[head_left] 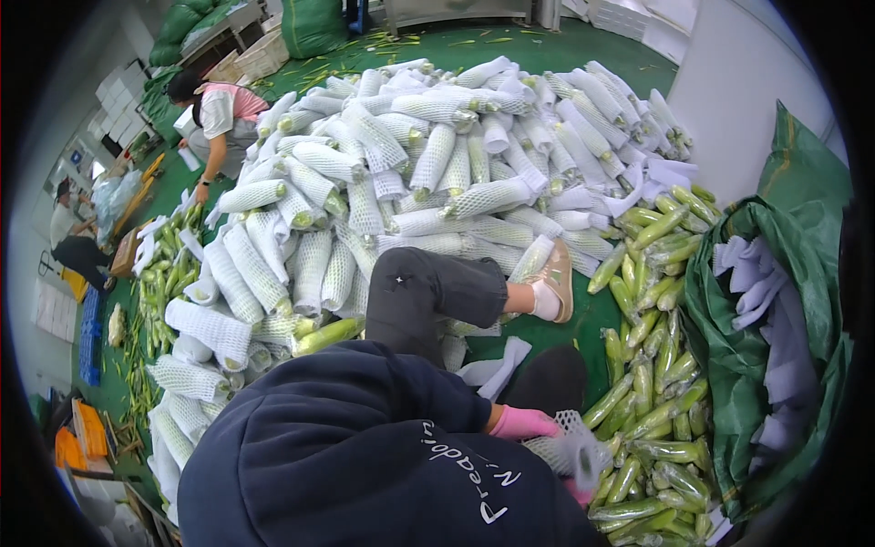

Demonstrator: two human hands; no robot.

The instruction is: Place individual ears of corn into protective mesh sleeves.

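Note:
My left hand (526, 423), in a pink glove, is closed on a white foam net sleeve (554, 448). The sleeve's open mouth faces the lower right. Just below that mouth shows a small pink part of my right hand (580, 492); its fingers are hidden by the sleeve and my dark top. Beside both hands lie many green corn cobs (643, 392) wrapped in clear film. Another loose foam sleeve (497, 366) lies on the floor near my shoe.
A large heap of corn in white foam sleeves (437, 155) spreads ahead and left. At right stands a green woven sack (720, 365) with foam sleeves (775, 337) inside. A co-worker (219, 118) bends at the heap's far left, near bare corn (173, 273). Another person (75, 232) is farther back.

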